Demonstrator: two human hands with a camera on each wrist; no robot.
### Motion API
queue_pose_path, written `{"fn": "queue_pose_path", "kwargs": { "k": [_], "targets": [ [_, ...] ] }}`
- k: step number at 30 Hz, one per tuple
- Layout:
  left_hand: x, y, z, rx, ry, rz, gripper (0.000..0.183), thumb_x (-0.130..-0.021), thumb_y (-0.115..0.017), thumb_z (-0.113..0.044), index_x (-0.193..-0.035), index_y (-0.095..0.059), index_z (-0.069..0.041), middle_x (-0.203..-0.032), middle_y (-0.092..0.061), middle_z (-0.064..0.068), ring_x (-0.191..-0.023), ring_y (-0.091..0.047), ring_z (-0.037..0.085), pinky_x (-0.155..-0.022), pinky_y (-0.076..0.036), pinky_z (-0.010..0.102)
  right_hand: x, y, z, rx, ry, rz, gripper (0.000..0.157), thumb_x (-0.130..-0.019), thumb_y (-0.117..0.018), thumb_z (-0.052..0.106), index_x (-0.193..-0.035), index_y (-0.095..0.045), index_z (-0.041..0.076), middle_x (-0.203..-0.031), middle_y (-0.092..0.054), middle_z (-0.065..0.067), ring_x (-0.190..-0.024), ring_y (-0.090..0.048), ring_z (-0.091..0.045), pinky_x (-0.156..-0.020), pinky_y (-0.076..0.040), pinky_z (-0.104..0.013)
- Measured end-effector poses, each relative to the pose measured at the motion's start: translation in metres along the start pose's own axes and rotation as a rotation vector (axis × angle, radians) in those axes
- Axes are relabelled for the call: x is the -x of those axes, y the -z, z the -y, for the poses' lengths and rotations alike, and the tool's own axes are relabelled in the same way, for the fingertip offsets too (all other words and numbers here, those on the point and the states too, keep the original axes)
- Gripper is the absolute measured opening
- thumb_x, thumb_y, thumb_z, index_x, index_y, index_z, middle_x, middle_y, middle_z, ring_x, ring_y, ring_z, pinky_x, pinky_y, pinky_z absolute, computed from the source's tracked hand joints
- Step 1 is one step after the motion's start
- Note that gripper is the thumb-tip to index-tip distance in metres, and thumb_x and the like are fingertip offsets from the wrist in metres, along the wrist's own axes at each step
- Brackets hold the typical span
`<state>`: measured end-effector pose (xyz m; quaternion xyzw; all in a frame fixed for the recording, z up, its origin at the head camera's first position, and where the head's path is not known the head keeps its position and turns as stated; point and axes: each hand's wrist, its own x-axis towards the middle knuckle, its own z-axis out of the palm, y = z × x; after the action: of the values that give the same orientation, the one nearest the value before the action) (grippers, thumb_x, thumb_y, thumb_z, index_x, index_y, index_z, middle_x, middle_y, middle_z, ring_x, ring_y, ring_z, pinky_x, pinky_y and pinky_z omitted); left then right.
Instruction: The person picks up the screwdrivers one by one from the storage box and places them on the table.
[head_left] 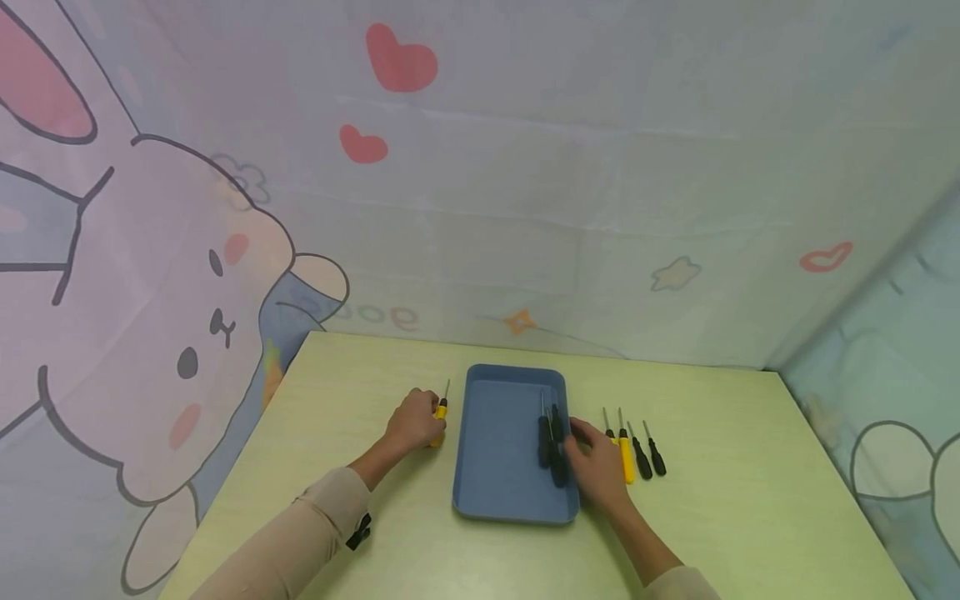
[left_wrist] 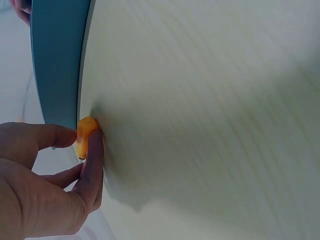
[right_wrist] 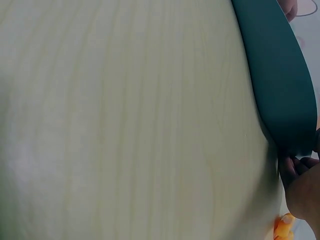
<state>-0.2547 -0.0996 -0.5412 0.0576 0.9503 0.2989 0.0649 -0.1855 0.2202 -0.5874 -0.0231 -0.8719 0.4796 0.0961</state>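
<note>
My left hand (head_left: 415,421) pinches a yellow screwdriver (head_left: 439,414) just left of the blue tray (head_left: 495,510). Its thin shaft points away from me; the left wrist view shows the yellow handle (left_wrist: 87,131) between thumb and fingers. Several black screwdrivers (head_left: 543,442) lie lengthwise along the tray's right side. At the tray's right wall is my right hand (head_left: 597,468), its fingertips by the rim and close to those black handles. In the right wrist view its fingers (right_wrist: 298,165) are bent against the tray's outer wall (right_wrist: 280,85); whether they grip anything is hidden.
Right of the right hand, a yellow screwdriver (head_left: 626,458) and black screwdrivers (head_left: 657,461) lie in a row on the pale wood-grain table (head_left: 750,500). Another yellow one is partly covered by the hand. A printed cloth (head_left: 525,208) hangs behind the table.
</note>
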Motion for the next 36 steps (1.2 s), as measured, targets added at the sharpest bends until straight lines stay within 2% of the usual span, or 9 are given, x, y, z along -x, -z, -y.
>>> {"fn": "queue_pose_path", "kwargs": {
  "k": [7, 11, 15, 16, 21, 23, 29, 36],
  "targets": [
    [-0.001, -0.003, 0.004, 0.017, 0.012, 0.0, 0.023, -0.088, -0.069, -0.008, -0.108, -0.065, 0.003, -0.107, -0.056, 0.017, -0.07, -0.05, 0.02, -0.055, -0.037, 0.028, 0.0, 0.0, 0.001, -0.001, 0.003, -0.008, 0.041, -0.101, -0.064, 0.013, -0.14, -0.066, 0.0, -0.132, -0.072, -0.019, -0.122, -0.068, -0.038, -0.107, -0.052, -0.056],
    [0.0, -0.003, 0.004, 0.025, 0.011, 0.001, 0.022, -0.088, -0.069, -0.009, -0.105, -0.064, 0.004, -0.104, -0.052, 0.017, -0.068, -0.048, 0.019, -0.055, -0.035, 0.029, 0.001, -0.001, 0.001, -0.002, 0.001, -0.01, 0.041, -0.101, -0.065, 0.012, -0.14, -0.067, 0.0, -0.132, -0.072, -0.019, -0.122, -0.068, -0.038, -0.107, -0.052, -0.056],
    [0.001, 0.001, 0.004, 0.025, -0.003, 0.0, 0.031, -0.088, -0.068, -0.01, -0.112, -0.065, 0.008, -0.106, -0.055, 0.018, -0.073, -0.052, 0.022, -0.059, -0.041, 0.03, 0.001, 0.0, 0.001, -0.008, -0.008, -0.008, 0.041, -0.101, -0.065, 0.012, -0.14, -0.067, 0.0, -0.132, -0.072, -0.019, -0.122, -0.068, -0.038, -0.107, -0.052, -0.056],
    [0.0, 0.0, 0.007, 0.021, -0.029, -0.013, 0.035, -0.088, -0.067, -0.012, -0.115, -0.065, 0.011, -0.107, -0.056, 0.02, -0.075, -0.053, 0.023, -0.06, -0.043, 0.031, 0.001, 0.0, 0.001, -0.01, -0.009, -0.006, 0.041, -0.101, -0.065, 0.012, -0.14, -0.067, 0.0, -0.132, -0.072, -0.019, -0.123, -0.068, -0.038, -0.107, -0.052, -0.055],
    [0.002, 0.011, 0.003, 0.025, -0.058, -0.047, 0.05, -0.088, -0.065, -0.013, -0.131, -0.063, 0.015, -0.114, -0.062, 0.023, -0.089, -0.061, 0.029, -0.076, -0.056, 0.042, 0.002, 0.001, 0.001, -0.02, -0.006, -0.005, 0.041, -0.101, -0.065, 0.013, -0.14, -0.066, -0.001, -0.132, -0.072, -0.019, -0.123, -0.068, -0.038, -0.107, -0.052, -0.056],
    [0.003, 0.017, -0.004, 0.027, -0.048, -0.046, 0.05, -0.089, -0.067, -0.012, -0.132, -0.063, 0.014, -0.114, -0.063, 0.022, -0.093, -0.064, 0.031, -0.081, -0.057, 0.046, 0.002, 0.001, 0.001, -0.021, -0.005, -0.006, 0.041, -0.101, -0.065, 0.013, -0.14, -0.066, -0.001, -0.132, -0.071, -0.019, -0.123, -0.067, -0.038, -0.108, -0.052, -0.056],
    [0.003, 0.025, -0.013, 0.026, -0.084, -0.056, 0.05, -0.093, -0.07, -0.015, -0.135, -0.062, 0.012, -0.117, -0.064, 0.022, -0.098, -0.067, 0.033, -0.084, -0.059, 0.047, 0.002, 0.0, 0.0, -0.026, -0.012, 0.004, 0.042, -0.101, -0.064, 0.012, -0.141, -0.065, 0.0, -0.134, -0.071, -0.019, -0.125, -0.066, -0.038, -0.11, -0.05, -0.055],
    [0.004, 0.028, -0.024, 0.101, -0.115, -0.057, 0.053, -0.092, -0.066, -0.012, -0.14, -0.06, 0.011, -0.121, -0.062, 0.022, -0.105, -0.069, 0.034, -0.088, -0.059, 0.048, 0.0, 0.0, 0.0, -0.029, -0.012, 0.005, 0.041, -0.102, -0.064, 0.012, -0.141, -0.066, 0.0, -0.135, -0.07, -0.019, -0.126, -0.066, -0.038, -0.11, -0.05, -0.055]
  ]
}}
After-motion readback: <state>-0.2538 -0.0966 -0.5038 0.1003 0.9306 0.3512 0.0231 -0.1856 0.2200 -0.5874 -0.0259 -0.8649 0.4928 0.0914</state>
